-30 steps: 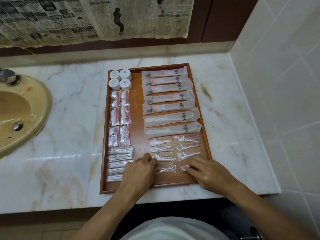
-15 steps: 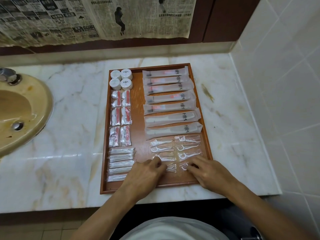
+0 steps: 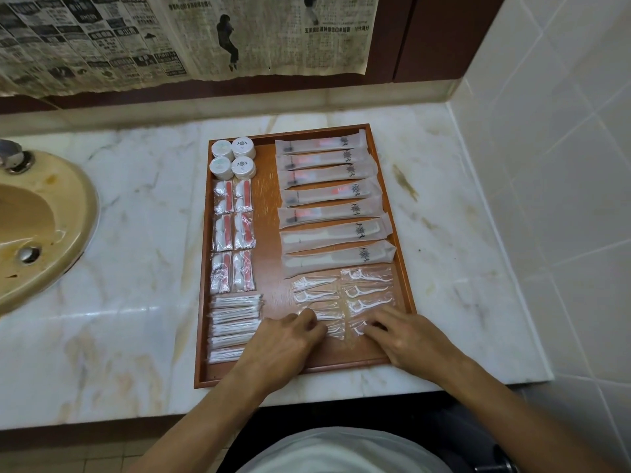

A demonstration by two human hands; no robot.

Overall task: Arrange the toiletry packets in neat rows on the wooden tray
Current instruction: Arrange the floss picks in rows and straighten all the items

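One wooden tray (image 3: pixel 201 302) sits on a white marble worktop (image 3: pixel 136 233) with tan veining and a rust-coloured stain to the tray's right. Beige oval sink (image 3: pixel 44 216) at left, cut off by the frame edge, metal drain visible. White tiled wall (image 3: pixel 546 165) on the right; yellowed newspaper sheets (image 3: pixel 170 35) hang over a dark brown panel behind.

Tray contents, all in rows:
- four round white tubs (image 3: pixel 233 157), far left corner
- six clear packets with red-and-white contents (image 3: pixel 233 233) below them, in pairs
- stack of thin white-wrapped sticks (image 3: pixel 235 322), near left
- seven long frosted sleeves (image 3: pixel 331 203) on the right side, each with a dark emblem; upper five show pinkish contents, lower two look like white combs
- clear floss-pick packets (image 3: pixel 341 295) in two columns, near right

Left hand (image 3: pixel 283 346) lies on the tray's near half, fingers curled, tips on the lowest floss-pick packets of the left column; whether it pinches one can't be made out. Right hand (image 3: pixel 406 339) lies flat, fingers fairly straight, fingertips pressing the lowest packet of the right column. Both hands cover the near packets and part of the tray's near rim.

Print on sleeves and tubs too small to read. Packet film is glossy and crinkled; tray is smooth reddish-brown with a raised lip. Person's white shirt shows at bottom edge.
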